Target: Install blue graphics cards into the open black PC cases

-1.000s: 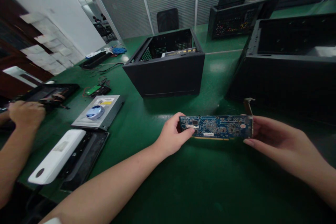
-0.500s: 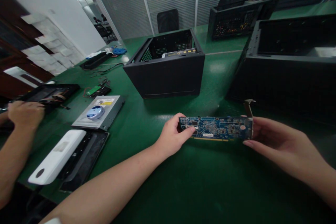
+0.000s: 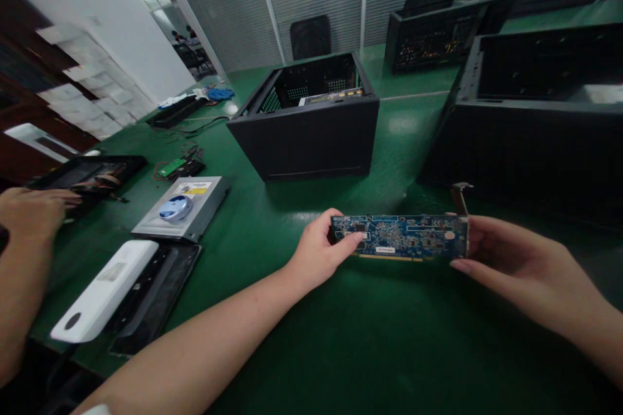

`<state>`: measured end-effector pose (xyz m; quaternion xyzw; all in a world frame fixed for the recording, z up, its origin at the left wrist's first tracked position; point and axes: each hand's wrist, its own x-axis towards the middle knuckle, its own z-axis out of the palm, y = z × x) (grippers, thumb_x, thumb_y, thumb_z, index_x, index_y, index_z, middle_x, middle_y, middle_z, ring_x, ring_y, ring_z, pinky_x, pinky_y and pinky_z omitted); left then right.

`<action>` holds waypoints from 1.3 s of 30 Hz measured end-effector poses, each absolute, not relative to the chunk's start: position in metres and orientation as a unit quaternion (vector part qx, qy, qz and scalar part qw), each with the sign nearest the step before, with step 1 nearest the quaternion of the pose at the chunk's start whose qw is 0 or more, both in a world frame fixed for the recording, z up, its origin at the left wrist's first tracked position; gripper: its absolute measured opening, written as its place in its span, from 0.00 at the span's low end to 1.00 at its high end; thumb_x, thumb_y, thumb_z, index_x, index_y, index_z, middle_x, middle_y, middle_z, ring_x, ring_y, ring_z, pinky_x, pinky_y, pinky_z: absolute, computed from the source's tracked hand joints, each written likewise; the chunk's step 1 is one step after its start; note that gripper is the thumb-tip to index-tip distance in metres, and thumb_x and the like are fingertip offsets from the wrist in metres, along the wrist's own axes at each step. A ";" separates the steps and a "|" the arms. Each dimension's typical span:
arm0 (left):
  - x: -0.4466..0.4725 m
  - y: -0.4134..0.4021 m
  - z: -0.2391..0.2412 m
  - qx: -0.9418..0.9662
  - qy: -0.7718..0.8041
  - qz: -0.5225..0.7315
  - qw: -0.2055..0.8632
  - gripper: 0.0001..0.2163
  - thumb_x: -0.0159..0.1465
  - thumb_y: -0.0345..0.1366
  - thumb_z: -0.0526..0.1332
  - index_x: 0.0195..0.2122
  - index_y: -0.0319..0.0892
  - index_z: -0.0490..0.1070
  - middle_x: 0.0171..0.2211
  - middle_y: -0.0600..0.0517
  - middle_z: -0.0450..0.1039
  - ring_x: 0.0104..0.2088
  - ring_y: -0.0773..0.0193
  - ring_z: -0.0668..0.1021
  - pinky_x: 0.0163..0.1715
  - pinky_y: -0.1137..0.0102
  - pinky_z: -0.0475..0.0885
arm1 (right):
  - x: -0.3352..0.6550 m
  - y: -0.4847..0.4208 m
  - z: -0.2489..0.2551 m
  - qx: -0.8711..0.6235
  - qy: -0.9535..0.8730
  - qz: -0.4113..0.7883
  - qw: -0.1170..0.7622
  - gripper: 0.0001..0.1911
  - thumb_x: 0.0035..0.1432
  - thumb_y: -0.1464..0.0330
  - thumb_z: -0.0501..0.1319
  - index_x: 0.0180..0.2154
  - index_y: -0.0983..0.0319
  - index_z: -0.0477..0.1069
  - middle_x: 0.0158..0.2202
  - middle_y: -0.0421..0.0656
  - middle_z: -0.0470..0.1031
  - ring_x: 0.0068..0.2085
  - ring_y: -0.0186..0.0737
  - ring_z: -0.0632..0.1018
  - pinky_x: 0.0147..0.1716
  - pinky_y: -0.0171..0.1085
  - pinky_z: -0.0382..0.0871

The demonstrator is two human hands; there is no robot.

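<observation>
A blue graphics card [image 3: 403, 237] is held on edge above the green table [image 3: 370, 337], its gold contacts facing down. My left hand [image 3: 324, 249] pinches its left end, thumb on the near face and fingers behind. At the right end stands the metal bracket [image 3: 459, 201], bent at its top. My right hand [image 3: 525, 269] closes around that end, thumb at the lower corner and the other fingers partly hidden behind the bracket. Beyond the card stands a black computer case [image 3: 311, 142] with an open top and a board visible inside.
A larger black case [image 3: 525, 142] stands at right, another case [image 3: 433, 42] farther back. To the left lie an optical drive [image 3: 182, 207] with a blue-and-white round item [image 3: 175, 209] on it, a white device [image 3: 104, 288] and a black panel [image 3: 160, 301]. A co-worker's hand [image 3: 34, 214] works at far left.
The co-worker's hand at far left has shifted left. My hands and the graphics card stay nearly in place.
</observation>
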<state>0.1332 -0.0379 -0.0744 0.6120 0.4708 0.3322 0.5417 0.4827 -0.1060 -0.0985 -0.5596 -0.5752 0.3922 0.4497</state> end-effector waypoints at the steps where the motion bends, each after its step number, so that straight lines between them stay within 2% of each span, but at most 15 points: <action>1: 0.133 -0.038 -0.075 0.612 0.471 0.334 0.541 0.21 0.65 0.54 0.74 0.44 0.41 0.74 0.40 0.49 0.76 0.41 0.56 0.79 0.44 0.59 0.78 | 0.484 -0.106 -0.099 -0.558 -0.577 0.393 0.448 0.36 0.52 0.51 0.86 0.62 0.45 0.87 0.50 0.44 0.91 0.46 0.52 0.91 0.46 0.43 0.91; 6: 0.133 -0.038 -0.074 0.611 0.470 0.332 0.544 0.22 0.65 0.55 0.75 0.45 0.41 0.74 0.41 0.47 0.78 0.42 0.54 0.81 0.45 0.58 0.80 | 0.484 -0.105 -0.101 -0.557 -0.588 0.378 0.448 0.36 0.52 0.53 0.86 0.63 0.41 0.86 0.50 0.42 0.91 0.45 0.49 0.91 0.45 0.40 0.90; 19: 0.134 -0.042 -0.067 0.601 0.463 0.338 0.557 0.23 0.64 0.56 0.78 0.40 0.41 0.75 0.43 0.45 0.83 0.43 0.54 0.84 0.45 0.59 0.82 | 0.477 -0.107 -0.088 -0.564 -0.553 0.413 0.454 0.36 0.47 0.53 0.88 0.59 0.45 0.89 0.48 0.43 0.91 0.44 0.52 0.92 0.46 0.44 0.91; 25: 0.134 -0.041 -0.070 0.596 0.466 0.338 0.560 0.23 0.65 0.55 0.77 0.42 0.41 0.74 0.43 0.46 0.83 0.43 0.54 0.84 0.45 0.60 0.81 | 0.478 -0.107 -0.088 -0.589 -0.523 0.430 0.442 0.36 0.43 0.50 0.88 0.56 0.44 0.90 0.47 0.44 0.91 0.43 0.53 0.91 0.43 0.43 0.91; 29: 0.134 -0.039 -0.071 0.591 0.442 0.342 0.582 0.23 0.66 0.55 0.76 0.43 0.41 0.74 0.41 0.48 0.80 0.42 0.57 0.83 0.42 0.64 0.78 | 0.482 -0.105 -0.091 -0.609 -0.494 0.442 0.435 0.38 0.41 0.50 0.89 0.56 0.44 0.91 0.49 0.44 0.91 0.45 0.55 0.91 0.44 0.43 0.91; 35: 0.136 -0.036 -0.072 0.572 0.425 0.364 0.599 0.20 0.69 0.54 0.68 0.44 0.40 0.76 0.34 0.54 0.73 0.31 0.67 0.72 0.31 0.70 0.67 | 0.485 -0.102 -0.092 -0.600 -0.489 0.454 0.442 0.36 0.42 0.49 0.88 0.55 0.44 0.91 0.47 0.43 0.91 0.44 0.52 0.91 0.40 0.38 0.90; 39: 0.136 -0.036 -0.073 0.569 0.420 0.372 0.601 0.18 0.67 0.51 0.71 0.46 0.40 0.77 0.37 0.52 0.76 0.34 0.66 0.74 0.36 0.69 0.70 | 0.489 -0.101 -0.096 -0.606 -0.499 0.444 0.432 0.37 0.43 0.50 0.88 0.57 0.42 0.90 0.49 0.43 0.90 0.45 0.52 0.91 0.41 0.39 0.90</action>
